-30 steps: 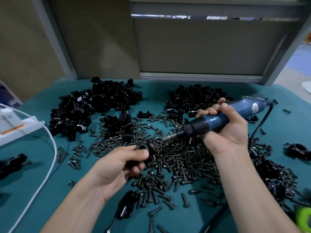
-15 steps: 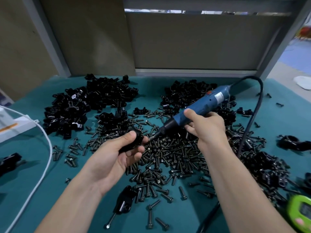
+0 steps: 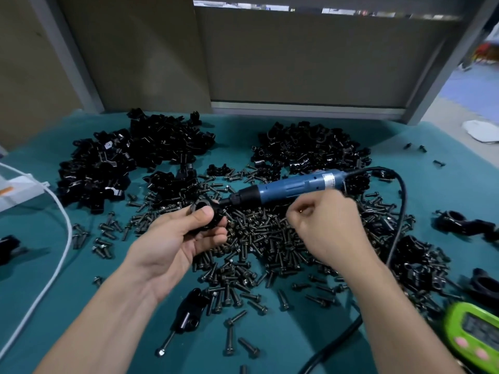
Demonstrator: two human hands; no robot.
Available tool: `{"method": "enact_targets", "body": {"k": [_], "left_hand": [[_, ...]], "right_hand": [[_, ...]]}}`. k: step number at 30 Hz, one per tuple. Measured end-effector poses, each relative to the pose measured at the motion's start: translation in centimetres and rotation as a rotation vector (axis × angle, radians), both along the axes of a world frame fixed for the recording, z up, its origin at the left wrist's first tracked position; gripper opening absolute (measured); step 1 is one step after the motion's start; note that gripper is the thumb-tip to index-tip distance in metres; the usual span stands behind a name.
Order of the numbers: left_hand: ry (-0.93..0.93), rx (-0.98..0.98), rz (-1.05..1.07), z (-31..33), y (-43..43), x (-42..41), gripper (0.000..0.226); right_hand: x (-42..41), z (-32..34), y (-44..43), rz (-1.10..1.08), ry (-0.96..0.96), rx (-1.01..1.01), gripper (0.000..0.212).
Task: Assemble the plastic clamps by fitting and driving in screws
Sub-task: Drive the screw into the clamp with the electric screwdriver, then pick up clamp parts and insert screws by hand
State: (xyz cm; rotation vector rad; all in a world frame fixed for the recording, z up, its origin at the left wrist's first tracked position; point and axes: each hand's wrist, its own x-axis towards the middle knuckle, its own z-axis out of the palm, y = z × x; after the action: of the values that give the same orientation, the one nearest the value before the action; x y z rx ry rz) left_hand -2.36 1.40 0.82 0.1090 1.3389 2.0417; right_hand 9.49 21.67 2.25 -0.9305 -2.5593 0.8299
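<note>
Two hands at the table's point(image 3: 283, 344) middle: my left hand point(image 3: 172, 238) grips the clamp point(image 3: 206, 211) by the screwdriver point(image 3: 291, 187) tip, likely for driving. My right hand point(image 3: 326, 228) curls over the screws point(image 3: 264, 238); whether it holds one, I cannot tell.

No text legible. White label on the blue electric screwdriver point(image 3: 330, 181): print blurred. Green timer point(image 3: 475, 336) display: digits unreadable. White box point(image 3: 16, 188), orange mark: unclear.
</note>
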Motion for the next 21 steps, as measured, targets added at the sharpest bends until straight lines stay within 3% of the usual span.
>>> {"method": "enact_targets", "body": {"k": [4, 10, 17, 21], "left_hand": [[0.022, 0.005, 0.018, -0.3, 0.2, -0.1, 0.036], [0.075, -0.004, 0.042, -0.8, 0.3, -0.5, 0.035], [0.118, -0.049, -0.001, -1.2, 0.8, 0.1, 0.034], [0.168, -0.090, -0.003, -1.3, 0.9, 0.4, 0.036]], "right_hand": [[1.2, -0.3, -0.8, 0.171, -0.145, 0.097, 0.021], [0.4, -1.2, -3.0, 0.269, -0.110, -0.010, 0.012], [-0.3, -1.4, -6.0, 0.205, -0.142, 0.379, 0.008], [-0.5, -1.8, -6.8, 0.236, -0.061, 0.394, 0.014]]}}
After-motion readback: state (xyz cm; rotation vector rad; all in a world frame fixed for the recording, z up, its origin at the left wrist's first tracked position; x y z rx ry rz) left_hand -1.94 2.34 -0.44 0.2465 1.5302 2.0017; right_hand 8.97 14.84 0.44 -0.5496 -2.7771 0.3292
